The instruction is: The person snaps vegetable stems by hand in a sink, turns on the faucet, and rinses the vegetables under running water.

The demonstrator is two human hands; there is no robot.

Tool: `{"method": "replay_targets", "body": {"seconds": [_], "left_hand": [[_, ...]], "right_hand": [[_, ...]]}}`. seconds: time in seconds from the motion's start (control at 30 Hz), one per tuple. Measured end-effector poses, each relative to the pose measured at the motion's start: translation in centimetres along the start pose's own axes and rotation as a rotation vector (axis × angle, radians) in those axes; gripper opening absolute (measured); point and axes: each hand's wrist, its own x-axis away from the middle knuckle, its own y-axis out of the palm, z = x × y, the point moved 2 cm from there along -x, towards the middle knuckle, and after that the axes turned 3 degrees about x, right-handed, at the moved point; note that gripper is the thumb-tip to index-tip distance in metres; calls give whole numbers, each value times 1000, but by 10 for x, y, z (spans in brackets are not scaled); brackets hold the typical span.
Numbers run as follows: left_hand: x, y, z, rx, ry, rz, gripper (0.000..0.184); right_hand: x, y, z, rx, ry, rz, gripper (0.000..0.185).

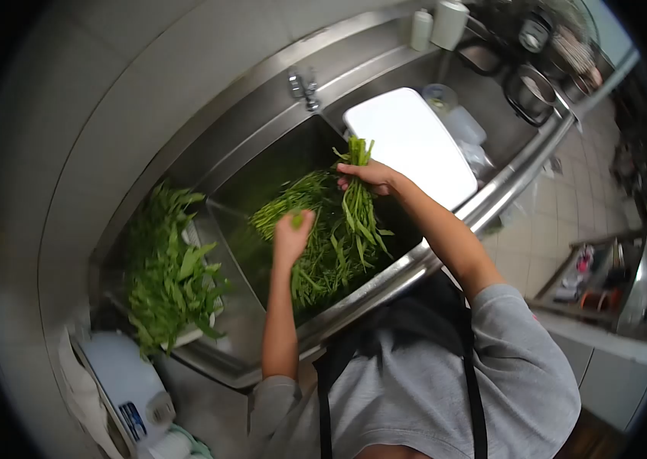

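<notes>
A bunch of leafy green stems [358,206] hangs over the sink basin, with my right hand [367,176] closed around its upper part. The cut ends point up and the leaves trail down. My left hand [293,232] is closed around a short piece of green stem, above more greens [290,200] lying in the basin [235,237]. A large heap of leafy greens [174,268] rests on a white tray or basket at the left of the sink.
A white board or lid [411,141] lies across the right basin. Behind the sink stands a faucet [305,88]. White bottles [448,25] and pots [530,92] are at the upper right. A bluish container [120,367] sits at the lower left.
</notes>
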Motion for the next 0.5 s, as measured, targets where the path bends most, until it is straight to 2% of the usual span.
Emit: {"method": "replay_targets", "body": {"seconds": [0.03, 0.07, 0.1, 0.2, 0.23, 0.3, 0.37, 0.4, 0.5], "left_hand": [[-1, 8, 7, -37, 9, -57, 29], [-2, 14, 18, -146, -110, -144, 33], [-1, 20, 31, -268, -135, -177, 39], [-10, 35, 8, -345, -136, -34, 42], [-12, 33, 10, -348, -137, 7, 42], [-16, 22, 8, -253, -242, -75, 35], [-15, 6, 2, -123, -272, -114, 31], [-14, -1, 3, -60, -211, -116, 26], [-10, -17, 5, -43, -293, -201, 29]], "right_hand": [[-3, 7, -1, 12, 1, -11, 35], [-7, 14, -1, 22, -1, -18, 34], [-8, 20, -3, 45, -8, -52, 34], [-9, 41, -5, 104, -44, -113, 35], [-1, 49, -13, 207, -58, -134, 35], [13, 58, -24, 408, -85, -175, 34], [-5, 52, -17, 448, -88, -215, 38], [-3, 55, -19, 459, -119, -234, 39], [-4, 63, -24, 549, -133, -263, 40]]}}
